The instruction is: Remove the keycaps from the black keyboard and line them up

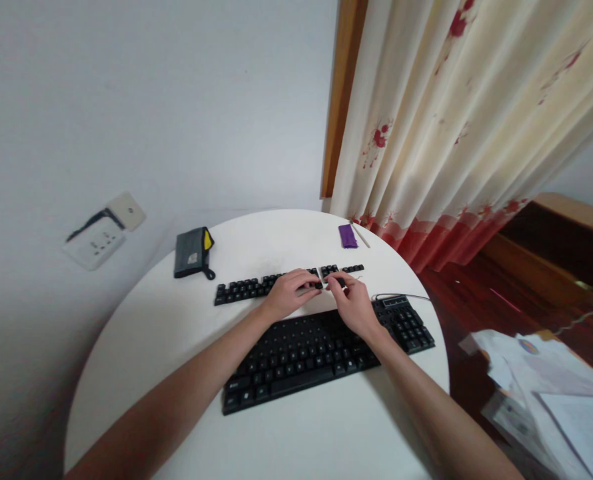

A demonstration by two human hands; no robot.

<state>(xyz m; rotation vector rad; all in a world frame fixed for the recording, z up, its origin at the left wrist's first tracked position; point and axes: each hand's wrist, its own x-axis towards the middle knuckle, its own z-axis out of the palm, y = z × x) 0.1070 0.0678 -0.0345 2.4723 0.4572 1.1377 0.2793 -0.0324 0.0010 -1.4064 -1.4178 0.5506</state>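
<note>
My left hand [289, 293] is closed, with a small black keycap [318, 285] between its thumb and fingertips. Just to its right, my right hand [351, 300] pinches another dark piece, which looks like a keycap [341, 283]. The fingertips of both hands nearly meet. Beneath my forearms lies a black keyboard [301, 357]; its upper rows show bare key positions, while the lower rows and number pad have caps. Behind my hands, loose keycaps [241, 291] are lined up in rows, partly hidden by my fingers.
All this lies on a round white table [176, 347]. A grey pouch [190, 253] with yellow lining sits at the left by the wall. A purple cloth [348, 236] and a thin stick [360, 235] lie at the back right. The keyboard's cable [406, 295] runs off the right edge.
</note>
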